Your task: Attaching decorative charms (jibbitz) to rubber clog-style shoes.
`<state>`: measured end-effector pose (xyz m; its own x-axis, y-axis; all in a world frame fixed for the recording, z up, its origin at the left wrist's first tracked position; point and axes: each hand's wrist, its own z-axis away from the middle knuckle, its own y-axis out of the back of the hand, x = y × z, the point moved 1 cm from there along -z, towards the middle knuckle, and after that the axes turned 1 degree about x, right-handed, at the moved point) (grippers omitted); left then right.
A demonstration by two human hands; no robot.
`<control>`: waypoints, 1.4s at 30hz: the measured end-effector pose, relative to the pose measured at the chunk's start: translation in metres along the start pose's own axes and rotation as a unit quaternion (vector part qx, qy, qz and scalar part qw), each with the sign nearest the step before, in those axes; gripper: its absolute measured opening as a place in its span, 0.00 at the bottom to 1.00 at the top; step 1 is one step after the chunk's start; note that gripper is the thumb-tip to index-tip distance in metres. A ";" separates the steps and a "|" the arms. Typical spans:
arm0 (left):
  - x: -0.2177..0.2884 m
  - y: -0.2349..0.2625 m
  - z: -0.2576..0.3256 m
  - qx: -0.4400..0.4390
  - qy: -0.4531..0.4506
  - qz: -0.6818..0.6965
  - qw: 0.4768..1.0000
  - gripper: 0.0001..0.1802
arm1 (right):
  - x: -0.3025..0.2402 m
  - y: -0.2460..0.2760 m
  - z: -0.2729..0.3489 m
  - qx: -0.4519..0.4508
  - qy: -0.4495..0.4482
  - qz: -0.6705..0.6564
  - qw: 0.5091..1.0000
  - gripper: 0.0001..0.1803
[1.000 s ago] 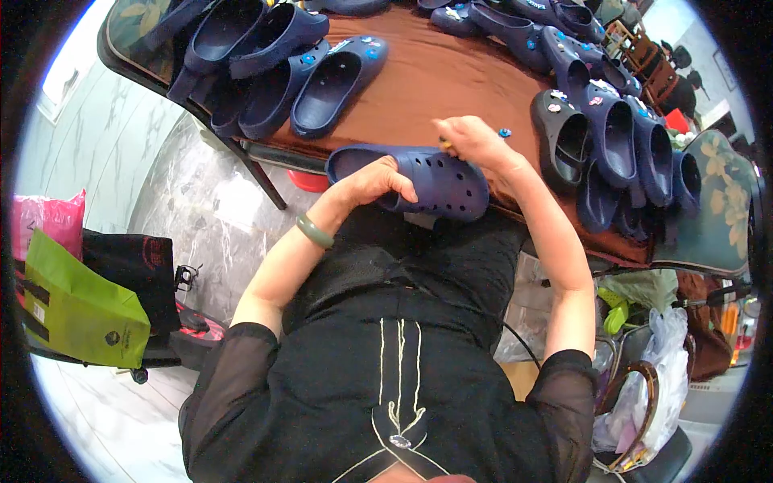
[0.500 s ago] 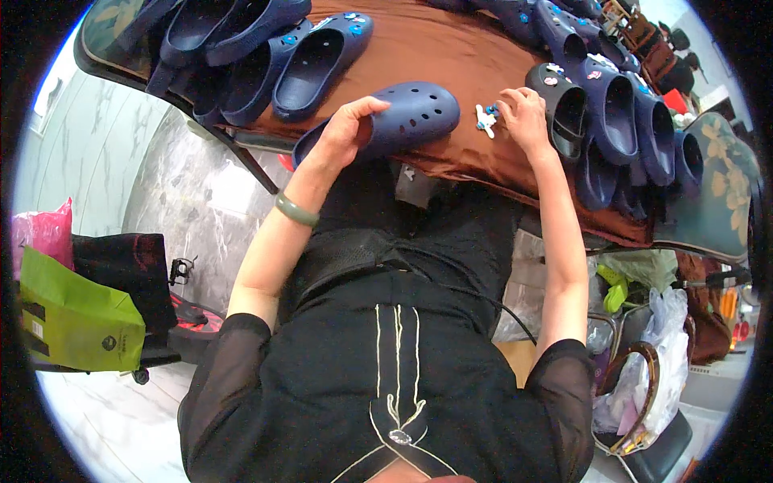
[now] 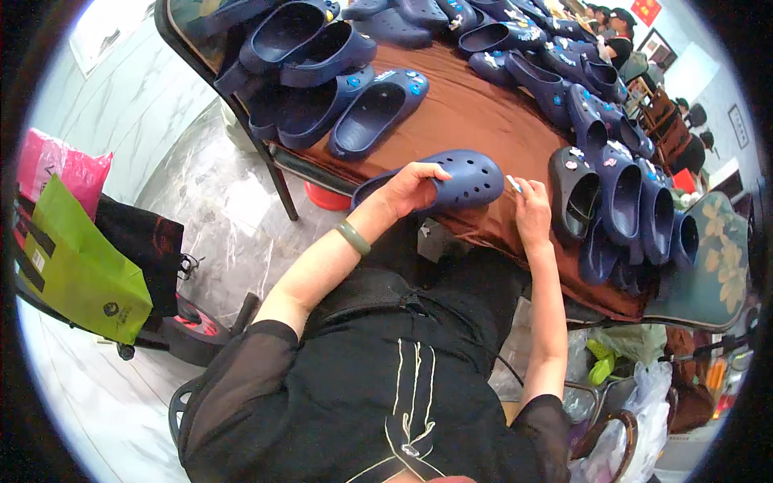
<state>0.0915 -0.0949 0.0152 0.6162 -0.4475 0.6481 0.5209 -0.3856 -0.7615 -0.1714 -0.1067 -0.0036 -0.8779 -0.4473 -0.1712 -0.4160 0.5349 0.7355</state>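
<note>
Head view showed us the table [image 3: 483,121] under its brown cloth, with rows of dark blue clogs [image 3: 322,56] crowding its far-left corner and right edge. At the near edge lay a single navy clog [image 3: 471,177], toe pointing right. Our left hand [image 3: 411,187] gripped its heel end, fingers curled over the rim. Our right hand [image 3: 533,211], just beside the toe, pinched a small white charm [image 3: 513,183] between its fingertips.
</note>
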 end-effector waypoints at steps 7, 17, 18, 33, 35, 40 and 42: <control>-0.006 0.013 -0.004 -0.015 0.019 0.004 1.000 0.28 | -0.044 0.022 -0.033 0.082 -0.059 -0.179 0.979 0.08; -0.007 0.017 -0.006 -0.016 -0.004 -0.007 1.000 0.29 | -0.054 0.002 -0.035 0.112 0.013 -0.169 0.979 0.12; -0.008 0.016 -0.006 -0.026 -0.008 -0.005 1.000 0.29 | -0.055 0.003 -0.033 0.116 0.033 -0.158 0.980 0.12; -0.014 0.016 -0.006 -0.047 -0.030 -0.001 0.998 0.28 | -0.079 0.026 -0.030 0.037 0.155 0.074 0.984 0.15; -0.016 0.019 -0.003 -0.036 -0.033 -0.007 0.999 0.27 | -0.082 0.030 -0.031 0.023 0.168 0.088 0.981 0.16; -0.021 0.020 0.004 -0.007 -0.038 -0.019 0.999 0.22 | -0.085 0.028 -0.035 -0.027 0.192 0.122 0.973 0.14; -0.021 0.023 0.004 0.031 -0.030 -0.044 0.998 0.21 | -0.085 0.025 -0.036 -0.034 0.201 0.120 0.972 0.14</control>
<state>0.0931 -0.0909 -0.0162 0.6002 -0.3635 0.7125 0.6087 -0.3703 -0.7017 -0.0985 -0.0810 0.0534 -0.7789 -0.5659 0.2704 -0.1821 0.6166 0.7659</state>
